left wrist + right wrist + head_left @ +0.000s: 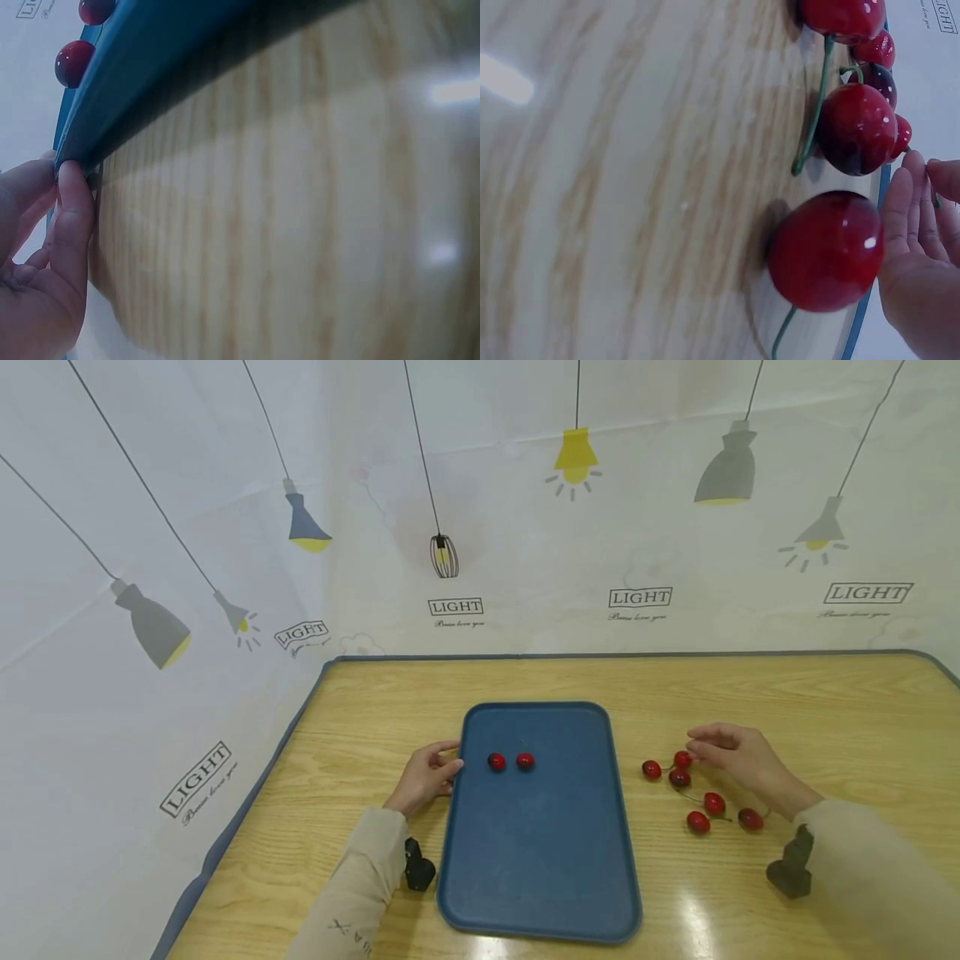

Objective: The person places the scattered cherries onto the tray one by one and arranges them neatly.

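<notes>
My left hand [426,777] grips the left rim of a blue tray [540,860], with thumb and fingertips at the edge. Two red cherries [525,762] lie side by side in the upper part of the tray. To the right of the tray, my right hand [742,764] pinches the green stem [937,201] of a cherry [682,759], the farthest of the loose group. Close by that one lie a dark red cherry [679,777] and another cherry [651,769]. Nearer my right wrist are more cherries with green stems, one of them large in the right wrist view [826,251].
The light wood table [390,693] has a dark blue edge at its back and left. Behind it hangs a white sheet [525,527] printed with lamps. A black wrist device [418,865] sits by the left sleeve, another [791,868] by the right.
</notes>
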